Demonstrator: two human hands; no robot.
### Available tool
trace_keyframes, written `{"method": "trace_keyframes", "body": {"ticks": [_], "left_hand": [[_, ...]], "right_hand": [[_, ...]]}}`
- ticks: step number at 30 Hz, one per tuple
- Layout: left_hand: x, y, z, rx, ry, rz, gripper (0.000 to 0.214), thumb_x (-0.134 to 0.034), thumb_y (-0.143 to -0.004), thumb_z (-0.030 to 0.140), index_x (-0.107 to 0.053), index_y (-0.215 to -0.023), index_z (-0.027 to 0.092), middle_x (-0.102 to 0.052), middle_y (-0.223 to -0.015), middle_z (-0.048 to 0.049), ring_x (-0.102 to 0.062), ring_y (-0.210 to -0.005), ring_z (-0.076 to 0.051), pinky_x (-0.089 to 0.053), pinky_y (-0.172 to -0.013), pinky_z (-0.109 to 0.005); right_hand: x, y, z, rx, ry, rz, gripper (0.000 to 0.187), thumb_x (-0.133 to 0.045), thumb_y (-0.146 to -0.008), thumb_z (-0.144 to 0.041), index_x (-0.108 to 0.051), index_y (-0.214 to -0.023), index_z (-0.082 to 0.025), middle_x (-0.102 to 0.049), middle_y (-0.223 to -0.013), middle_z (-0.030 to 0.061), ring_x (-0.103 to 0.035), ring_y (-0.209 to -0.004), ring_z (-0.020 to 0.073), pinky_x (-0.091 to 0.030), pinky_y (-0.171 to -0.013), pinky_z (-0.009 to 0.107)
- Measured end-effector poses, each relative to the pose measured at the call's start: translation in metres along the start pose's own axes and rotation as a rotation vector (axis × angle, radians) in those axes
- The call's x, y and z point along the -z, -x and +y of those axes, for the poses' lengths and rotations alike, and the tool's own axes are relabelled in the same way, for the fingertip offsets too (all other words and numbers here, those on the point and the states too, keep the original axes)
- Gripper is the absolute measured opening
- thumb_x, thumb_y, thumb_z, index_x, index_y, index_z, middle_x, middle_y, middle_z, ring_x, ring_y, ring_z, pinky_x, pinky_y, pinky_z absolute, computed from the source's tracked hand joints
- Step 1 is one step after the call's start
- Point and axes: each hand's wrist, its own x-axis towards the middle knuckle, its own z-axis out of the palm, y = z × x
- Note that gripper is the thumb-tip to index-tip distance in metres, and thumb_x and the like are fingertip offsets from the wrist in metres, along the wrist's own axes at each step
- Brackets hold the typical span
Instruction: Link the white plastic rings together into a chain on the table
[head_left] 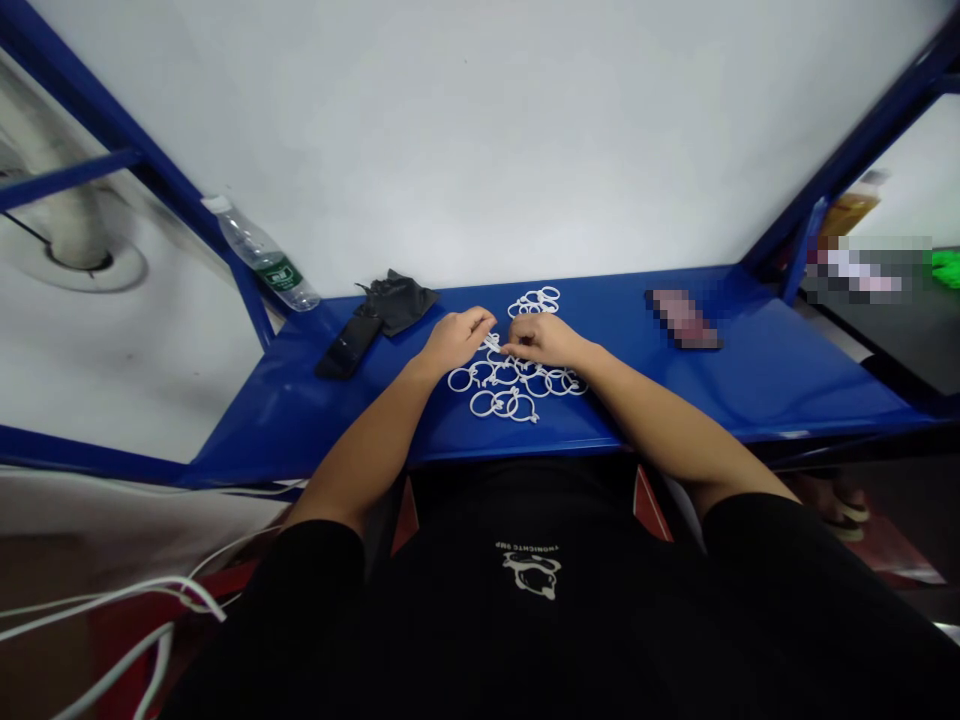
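Observation:
Over a spread of white plastic rings point(506, 372) with small clasp-like ends, my two hands work close together. Fingers bent into a pinch, my left hand point(455, 340) is at a white plastic ring point(491, 342) that shows only in part between the hands. My right hand point(551, 340) is closed too, its thumb and forefinger tips meeting the right side of that ring. Exactly how the fingers grip it is too small to see. Some rings overlap or seem linked in the near rows, and a smaller cluster point(534, 301) lies just beyond my right hand.
The blue tabletop point(337, 430) meets a pale wall at the back. On its left are a dark phone point(349, 347), a crumpled black bag point(401, 303) and a plastic bottle point(271, 262) leaning at the frame. A blurred-out pinkish object point(682, 318) lies to the right.

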Motion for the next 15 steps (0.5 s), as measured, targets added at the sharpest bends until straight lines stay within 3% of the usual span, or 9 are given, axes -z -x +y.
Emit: {"method": "trace_keyframes", "body": {"ticks": [5,7,11,15], "left_hand": [[0.001,0.000,0.002,-0.023,0.071,0.031,0.032,-0.055,-0.117,0.040,-0.080,-0.116,0.021,-0.082,-0.095,-0.0056,-0.074,-0.086,-0.021,-0.054,-0.079,-0.033],[0.000,0.001,0.003,-0.028,0.111,0.039,0.036,-0.051,-0.118,0.042,-0.079,-0.118,0.020,-0.081,-0.093,-0.0052,-0.075,-0.087,-0.021,-0.055,-0.079,-0.032],[-0.003,0.000,-0.002,0.005,0.149,0.075,0.038,-0.052,-0.118,0.047,-0.078,-0.123,0.021,-0.073,-0.078,-0.0017,-0.069,-0.074,-0.020,-0.052,-0.071,-0.032],[-0.007,-0.003,-0.012,0.042,0.190,0.137,0.033,-0.059,-0.114,0.049,-0.078,-0.114,0.023,-0.058,-0.063,0.0031,-0.053,-0.057,-0.017,-0.041,-0.058,-0.031]], "right_hand": [[-0.001,0.000,-0.001,-0.021,0.013,0.048,0.030,-0.082,-0.103,-0.055,-0.075,-0.106,-0.026,-0.074,-0.099,0.0051,-0.067,-0.090,0.0227,-0.056,-0.085,0.039],[-0.002,0.001,-0.001,0.009,0.006,0.051,0.026,-0.077,-0.106,-0.052,-0.076,-0.109,-0.026,-0.075,-0.106,0.0076,-0.070,-0.097,0.0250,-0.058,-0.089,0.041],[-0.003,0.000,0.002,0.035,0.010,0.105,0.021,-0.065,-0.112,-0.043,-0.078,-0.109,-0.026,-0.076,-0.120,0.0124,-0.072,-0.115,0.0303,-0.060,-0.101,0.047],[0.001,-0.001,0.008,0.027,0.040,0.178,0.022,-0.067,-0.111,-0.043,-0.078,-0.106,-0.025,-0.076,-0.123,0.0139,-0.071,-0.115,0.0320,-0.061,-0.100,0.050]]}}
